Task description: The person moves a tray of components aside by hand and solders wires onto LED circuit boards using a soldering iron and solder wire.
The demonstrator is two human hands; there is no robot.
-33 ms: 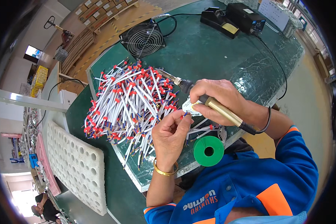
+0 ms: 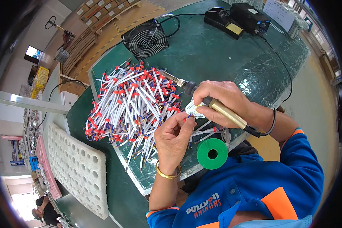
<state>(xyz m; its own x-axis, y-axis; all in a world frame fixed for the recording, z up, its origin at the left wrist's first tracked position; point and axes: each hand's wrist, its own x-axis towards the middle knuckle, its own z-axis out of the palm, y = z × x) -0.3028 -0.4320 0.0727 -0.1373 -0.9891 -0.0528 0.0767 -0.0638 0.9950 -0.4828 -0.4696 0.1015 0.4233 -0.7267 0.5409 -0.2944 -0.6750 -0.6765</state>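
My right hand [image 2: 226, 100] is wrapped round a soldering iron [image 2: 230, 114] with a gold-coloured handle, its metal tip pointing up and left over the wires. The thumb and a finger of that hand also grip a small white circuit board [image 2: 193, 109]. My left hand [image 2: 171, 143] is closed in a pinch at the board's lower edge, on a short wire [image 2: 189, 117] with a blue end and a bit of red; most of it is hidden by the fingers. Left of both hands lies a big heap of white cables [image 2: 131, 104] with red collars and bare ends.
A green spool [image 2: 203, 155] sits at the table's near edge. Toward the back stand a black fan [image 2: 146, 41] and a soldering station [image 2: 250, 19] with an iron stand [image 2: 220, 22]. A white foam tray [image 2: 78, 167] with holes lies left. Another person [image 2: 45, 211] is far off, lower left.
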